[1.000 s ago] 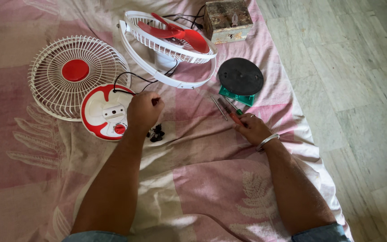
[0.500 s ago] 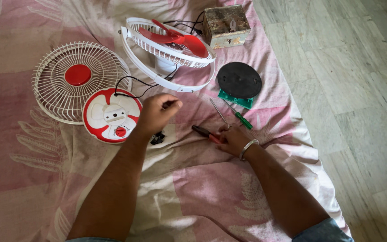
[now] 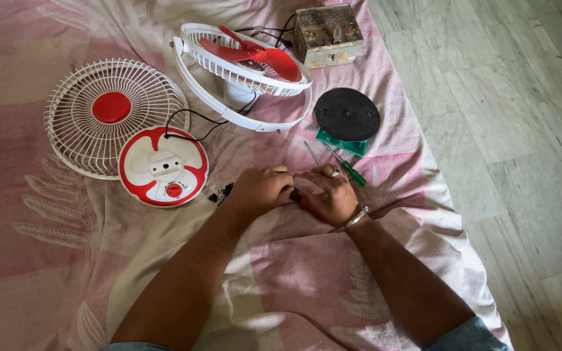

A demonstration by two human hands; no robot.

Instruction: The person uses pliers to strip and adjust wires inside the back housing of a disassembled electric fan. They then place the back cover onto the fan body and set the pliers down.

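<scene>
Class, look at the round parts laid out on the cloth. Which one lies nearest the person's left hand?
The red-and-white base. It lies just beside the left hand, while the white grille and black disc lie farther off.

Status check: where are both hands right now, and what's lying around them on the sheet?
Left hand and right hand closed together on a small dark tool, mostly hidden. Green-handled screwdriver just beyond the right hand. Red-and-white fan base beside the left hand.

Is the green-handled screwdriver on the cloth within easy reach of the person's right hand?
Probably yes. The green-handled screwdriver lies just beyond the right hand, with only bare pink cloth between them; that hand is busy, though, pressed against the left hand.
</scene>
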